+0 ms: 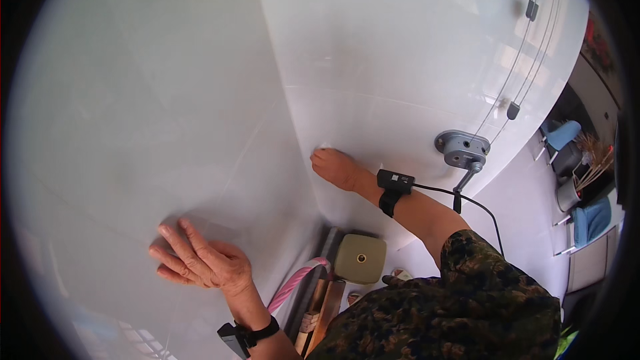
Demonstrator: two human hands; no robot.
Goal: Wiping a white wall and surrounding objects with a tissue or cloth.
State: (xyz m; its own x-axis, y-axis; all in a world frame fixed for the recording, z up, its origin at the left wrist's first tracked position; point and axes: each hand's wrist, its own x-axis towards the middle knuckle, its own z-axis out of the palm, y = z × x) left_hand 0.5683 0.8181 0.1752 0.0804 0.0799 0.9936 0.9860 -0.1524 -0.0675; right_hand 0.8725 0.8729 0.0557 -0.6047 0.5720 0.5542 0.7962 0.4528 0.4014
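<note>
Two glossy white tiled walls (410, 65) meet at a corner in front of me. My left hand (200, 257) rests with spread fingers against the left wall (150, 125), holding nothing. Close to the corner, my right hand (334, 167) is closed and pressed to the right wall. A small bit of something white (324, 145) shows at its fingertips; what it is cannot be told. Both wrists wear black straps with small devices, and a cable runs from the right one.
A grey hand-crank box (462, 149) with thin wire lines is mounted right of my right arm. Below the corner stand an olive-green square stool (361, 258), a pink-striped tube (295, 282) and wooden pieces (325, 310). Blue chairs (591, 222) and a vase (568, 196) stand far right.
</note>
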